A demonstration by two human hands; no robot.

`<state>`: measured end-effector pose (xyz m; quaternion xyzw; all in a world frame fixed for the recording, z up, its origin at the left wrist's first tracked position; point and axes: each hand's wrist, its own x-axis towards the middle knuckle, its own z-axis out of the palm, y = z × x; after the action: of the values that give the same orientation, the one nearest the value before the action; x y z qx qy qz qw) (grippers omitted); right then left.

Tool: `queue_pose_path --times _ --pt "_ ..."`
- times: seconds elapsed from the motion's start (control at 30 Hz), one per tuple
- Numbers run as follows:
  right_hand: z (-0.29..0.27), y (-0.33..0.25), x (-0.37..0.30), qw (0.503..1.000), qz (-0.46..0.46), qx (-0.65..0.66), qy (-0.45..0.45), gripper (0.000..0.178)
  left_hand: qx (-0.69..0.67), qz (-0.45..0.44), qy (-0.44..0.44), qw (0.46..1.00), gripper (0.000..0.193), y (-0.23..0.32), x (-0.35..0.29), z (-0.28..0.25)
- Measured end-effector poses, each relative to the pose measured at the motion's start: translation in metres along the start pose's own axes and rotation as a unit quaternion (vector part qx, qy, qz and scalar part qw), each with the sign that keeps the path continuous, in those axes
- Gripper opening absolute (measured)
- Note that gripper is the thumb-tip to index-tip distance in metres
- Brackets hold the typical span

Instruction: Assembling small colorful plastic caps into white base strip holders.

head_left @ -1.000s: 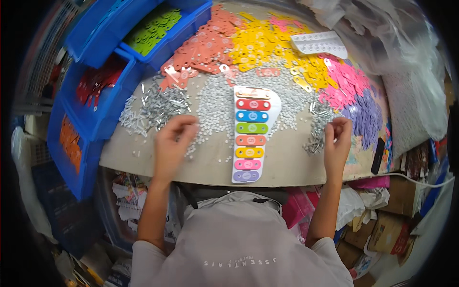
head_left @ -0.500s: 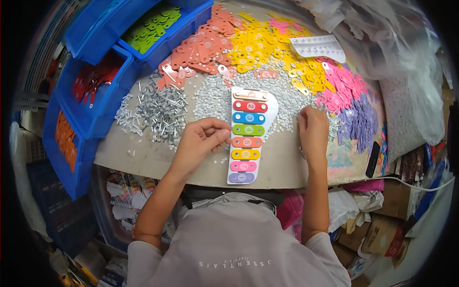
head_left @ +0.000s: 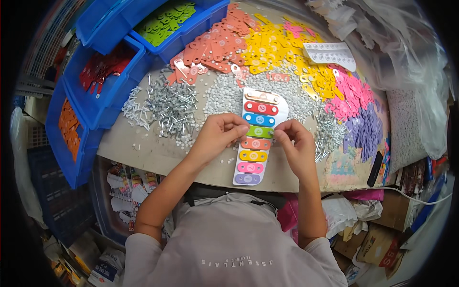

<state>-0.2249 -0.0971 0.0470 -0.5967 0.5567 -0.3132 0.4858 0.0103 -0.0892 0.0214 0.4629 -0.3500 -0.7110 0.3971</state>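
A white toy xylophone board (head_left: 279,107) lies on the table in front of me, with a column of coloured bars across it. Round white caps sit on the ends of the upper bars; the lower bars show bare holes. My left hand (head_left: 221,136) is closed in a pinch beside the left end of the green bar (head_left: 259,132). At that bar's right end, my right hand (head_left: 297,146) has thumb and forefinger pinched together. Whatever is between the fingertips of either hand is too small or hidden to make out.
Left of the board are metal pins (head_left: 174,103); more pins (head_left: 330,134) lie right. White caps (head_left: 220,93) spread behind it. Piles of coral (head_left: 215,45), yellow (head_left: 267,43), pink (head_left: 351,93) and purple bars (head_left: 366,131) curve around. Blue bins (head_left: 114,103) stand left.
My right hand has moved left from the small parts to the green bar's right end. My left hand stays by the bar's left end. The whole view has shifted slightly.
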Motion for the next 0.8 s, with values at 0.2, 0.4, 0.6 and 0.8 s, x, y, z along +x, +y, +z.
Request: queue_pose_path --times 0.2,0.4,0.6,0.8 --pt "0.003 0.003 0.000 1.000 0.022 0.010 -0.006 0.009 0.047 0.039 0.006 0.998 0.022 -0.011 0.008 -0.001" --pt "0.007 -0.003 0.001 0.998 0.042 -0.027 0.026 0.015 0.181 0.039 0.024 0.982 0.047 -0.002 0.011 0.004" --pt "0.000 0.009 0.002 0.985 0.169 0.027 -0.039 0.029 0.121 -0.006 -0.051 0.991 0.043 -0.009 0.023 -0.005" --pt "0.013 0.013 0.002 0.970 0.172 0.164 -0.055 0.023 0.149 -0.016 -0.059 0.987 0.038 -0.010 0.032 -0.010"
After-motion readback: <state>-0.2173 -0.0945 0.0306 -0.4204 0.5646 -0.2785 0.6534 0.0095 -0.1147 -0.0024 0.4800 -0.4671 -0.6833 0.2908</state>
